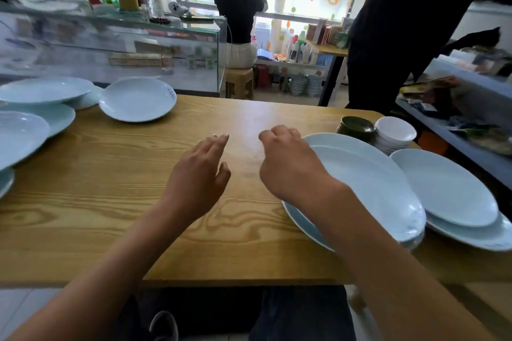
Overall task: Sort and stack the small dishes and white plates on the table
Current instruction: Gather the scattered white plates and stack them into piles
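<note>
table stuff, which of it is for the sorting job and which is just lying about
For the job: white plates on the right and left, dark small dishes, white small dishes.

Lying about: glass case, wooden stool, bottles, shelf clutter.

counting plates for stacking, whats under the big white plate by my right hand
Under the big white plate another plate's rim shows at its near-left edge, so it tops a stack. How many lie below is covered. The right hand hovers by its left rim, holding nothing.
</note>
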Motion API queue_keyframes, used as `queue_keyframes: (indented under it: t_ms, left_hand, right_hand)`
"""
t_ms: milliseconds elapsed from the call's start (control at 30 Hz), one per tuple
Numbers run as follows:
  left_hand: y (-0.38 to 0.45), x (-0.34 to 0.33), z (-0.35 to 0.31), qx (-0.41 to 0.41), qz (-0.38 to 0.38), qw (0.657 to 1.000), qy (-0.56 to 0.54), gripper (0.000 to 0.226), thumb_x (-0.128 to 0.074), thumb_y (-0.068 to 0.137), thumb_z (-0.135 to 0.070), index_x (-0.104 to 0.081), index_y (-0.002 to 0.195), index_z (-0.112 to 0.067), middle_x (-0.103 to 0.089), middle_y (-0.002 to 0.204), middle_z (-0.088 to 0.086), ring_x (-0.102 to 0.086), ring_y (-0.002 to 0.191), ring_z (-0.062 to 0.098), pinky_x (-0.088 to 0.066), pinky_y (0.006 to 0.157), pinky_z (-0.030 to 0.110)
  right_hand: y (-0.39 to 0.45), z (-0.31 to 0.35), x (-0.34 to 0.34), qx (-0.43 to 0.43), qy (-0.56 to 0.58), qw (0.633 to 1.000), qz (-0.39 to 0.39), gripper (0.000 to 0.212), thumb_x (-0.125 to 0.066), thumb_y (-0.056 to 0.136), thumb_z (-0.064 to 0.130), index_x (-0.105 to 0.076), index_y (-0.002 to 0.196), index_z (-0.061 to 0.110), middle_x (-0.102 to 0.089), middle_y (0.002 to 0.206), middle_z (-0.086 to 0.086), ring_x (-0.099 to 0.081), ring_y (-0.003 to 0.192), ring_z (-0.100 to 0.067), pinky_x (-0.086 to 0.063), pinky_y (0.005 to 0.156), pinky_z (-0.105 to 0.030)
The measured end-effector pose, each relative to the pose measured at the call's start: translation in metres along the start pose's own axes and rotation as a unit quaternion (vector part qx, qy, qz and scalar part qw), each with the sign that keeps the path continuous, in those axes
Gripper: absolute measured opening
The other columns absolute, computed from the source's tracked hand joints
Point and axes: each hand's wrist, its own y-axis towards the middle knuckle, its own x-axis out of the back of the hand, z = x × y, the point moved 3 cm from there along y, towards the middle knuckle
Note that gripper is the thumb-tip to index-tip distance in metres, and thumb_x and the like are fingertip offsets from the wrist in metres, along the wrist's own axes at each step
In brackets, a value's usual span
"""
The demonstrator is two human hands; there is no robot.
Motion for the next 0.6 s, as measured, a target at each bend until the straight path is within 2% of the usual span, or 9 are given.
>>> queue_keyframes:
  t_ms: [133,200,267,333,433,600]
  left_hand:
    - [0.002,-0.006,0.054,0.049,0.002,0.99,0.135,0.056,-0.06,0.081,-0.014,-0.047,0.135,-0.004,-0.057,0.131,0.017,-0.046,0.129,0.032,-0.038,0.103,0.055]
    - [0.006,-0.011,0.082,0.073,0.024,0.98,0.185,0.057,-0.063,0.077,-0.017,-0.051,0.131,-0.004,-0.058,0.127,0.018,-0.048,0.126,0.034,-0.039,0.1,0.058]
    - [0.014,-0.012,0.105,0.113,0.024,0.975,0.19,0.054,-0.061,0.081,-0.022,-0.051,0.132,-0.006,-0.057,0.128,0.017,-0.048,0.124,0.035,-0.038,0.1,0.056]
    - [0.026,-0.014,0.128,0.137,0.023,0.971,0.194,0.051,-0.055,0.088,-0.027,-0.046,0.135,-0.01,-0.052,0.135,0.015,-0.044,0.128,0.034,-0.035,0.103,0.055]
    - [0.053,-0.019,0.165,0.178,0.032,0.965,0.189,0.055,-0.048,0.095,-0.034,-0.033,0.144,-0.015,-0.031,0.153,0.011,-0.022,0.143,0.03,-0.024,0.111,0.057]
    - [0.099,-0.031,0.207,0.25,0.041,0.947,0.199,0.067,-0.048,0.094,-0.044,-0.019,0.15,-0.021,-0.014,0.159,0.011,-0.006,0.147,0.031,-0.018,0.111,0.062]
  right_hand:
    - [0.022,0.046,-0.052,0.065,-0.03,0.995,0.067,0.038,-0.042,0.087,0.009,-0.047,0.126,0.007,-0.045,0.13,-0.015,-0.039,0.122,-0.03,-0.037,0.1,-0.04]
    - [0.039,0.058,-0.08,0.06,-0.023,0.993,0.102,0.039,-0.042,0.088,0.011,-0.046,0.127,0.008,-0.044,0.131,-0.015,-0.04,0.123,-0.032,-0.037,0.1,-0.04]
    - [0.057,0.064,-0.108,0.036,-0.011,0.993,0.114,0.039,-0.043,0.089,0.014,-0.045,0.128,0.009,-0.044,0.132,-0.015,-0.042,0.122,-0.032,-0.037,0.1,-0.041]
    - [0.075,0.069,-0.133,0.012,-0.01,0.994,0.105,0.039,-0.039,0.089,0.015,-0.046,0.128,0.011,-0.046,0.132,-0.014,-0.043,0.122,-0.032,-0.035,0.101,-0.042]
    - [0.108,0.077,-0.157,0.01,-0.015,0.997,0.07,0.037,-0.034,0.093,0.02,-0.048,0.126,0.015,-0.047,0.134,-0.012,-0.041,0.124,-0.032,-0.029,0.103,-0.046]
    - [0.163,0.092,-0.178,0.013,0.03,0.996,0.081,0.043,-0.029,0.095,0.023,-0.043,0.136,0.018,-0.036,0.148,-0.008,-0.028,0.137,-0.03,-0.016,0.114,-0.052]
